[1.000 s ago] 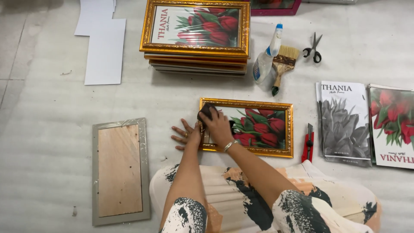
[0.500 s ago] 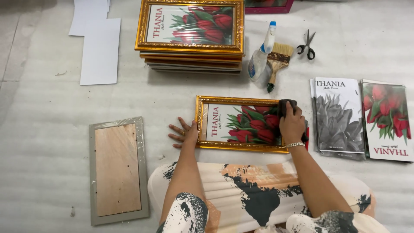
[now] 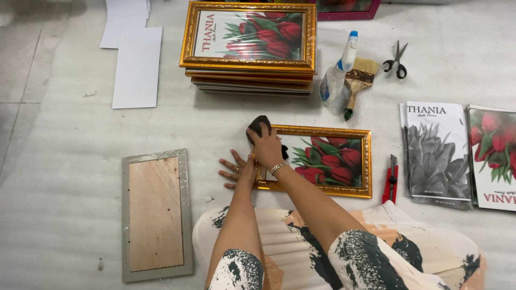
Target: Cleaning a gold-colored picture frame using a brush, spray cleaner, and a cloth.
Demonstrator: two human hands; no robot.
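Right hand (image 3: 267, 147): I see it closed on a dark wiping pad (image 3: 258, 126), pressing the left end of the gold-framed red tulip picture (image 3: 322, 161).
Left hand (image 3: 236, 169): open, fingers spread flat on the floor (image 3: 64, 123), touching the frame's left edge to steady it.

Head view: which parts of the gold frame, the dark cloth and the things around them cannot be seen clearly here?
- Gold frame: its left end is hidden by the right hand and the left hand.
- Dark cloth: mostly under the right hand; its shape is unclear.
- Frame stack: how many lie beneath cannot be counted; too thin.
- Red print: cut by the right edge.
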